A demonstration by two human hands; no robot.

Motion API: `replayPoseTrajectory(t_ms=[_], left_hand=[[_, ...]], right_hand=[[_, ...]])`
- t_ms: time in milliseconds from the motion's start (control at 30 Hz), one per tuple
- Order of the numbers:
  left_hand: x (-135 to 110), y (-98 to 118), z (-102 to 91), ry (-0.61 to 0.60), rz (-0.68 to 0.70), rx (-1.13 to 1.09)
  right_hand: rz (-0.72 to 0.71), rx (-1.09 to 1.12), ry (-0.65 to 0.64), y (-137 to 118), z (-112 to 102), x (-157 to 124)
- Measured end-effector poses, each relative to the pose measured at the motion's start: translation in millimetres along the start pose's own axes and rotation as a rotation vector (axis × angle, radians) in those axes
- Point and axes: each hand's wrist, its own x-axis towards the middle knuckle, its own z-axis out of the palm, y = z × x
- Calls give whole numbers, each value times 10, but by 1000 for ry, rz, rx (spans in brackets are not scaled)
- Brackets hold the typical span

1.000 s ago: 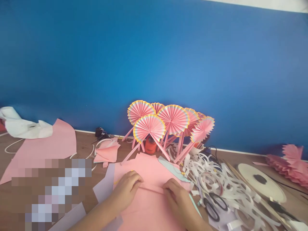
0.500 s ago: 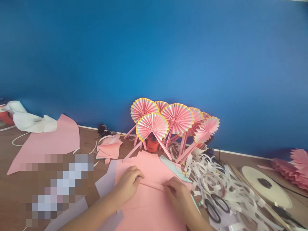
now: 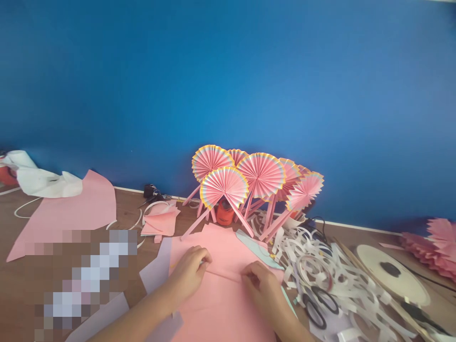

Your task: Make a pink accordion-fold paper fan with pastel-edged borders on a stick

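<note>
A large sheet of pink paper (image 3: 217, 308) lies in front of me, with a narrow crease or folded strip (image 3: 227, 276) running across it. My left hand (image 3: 190, 270) grips the left end of that fold, thumb and fingers closed together. At its right end, my right hand (image 3: 262, 285) is closed in a pinch on the same paper; its fingertips are partly hidden. Under the pink sheet, lilac paper (image 3: 156, 267) sticks out on the left and pale blue paper (image 3: 257, 250) on the right.
Pleated pink paper fans (image 3: 261, 175) stand against the blue wall (image 3: 228, 71). To the right lie curled white strips (image 3: 302, 251), black-handled scissors (image 3: 315, 311) and a round cream disc (image 3: 374, 266). Another pink sheet (image 3: 67, 223) rests at left, near a blurred-out patch.
The view has shifted very slightly to the left across the table. Both hands keep nearly the same place on the paper's fold.
</note>
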Motion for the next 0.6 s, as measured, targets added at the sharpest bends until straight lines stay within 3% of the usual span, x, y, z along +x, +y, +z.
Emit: replayPoseTrajectory(t_ms=[300, 367, 500, 600], left_hand=[[-34, -35, 28, 3, 59, 67], [-53, -39, 52, 21, 142, 152], [-71, -56, 87, 35, 442, 433], [-61, -79, 45, 25, 528, 518]], right_hand=[[-98, -140, 37, -43, 28, -59], [-180, -248, 62, -68, 24, -85], [-413, -389, 89, -52, 34, -94], [-464, -405, 66, -19, 14, -80]])
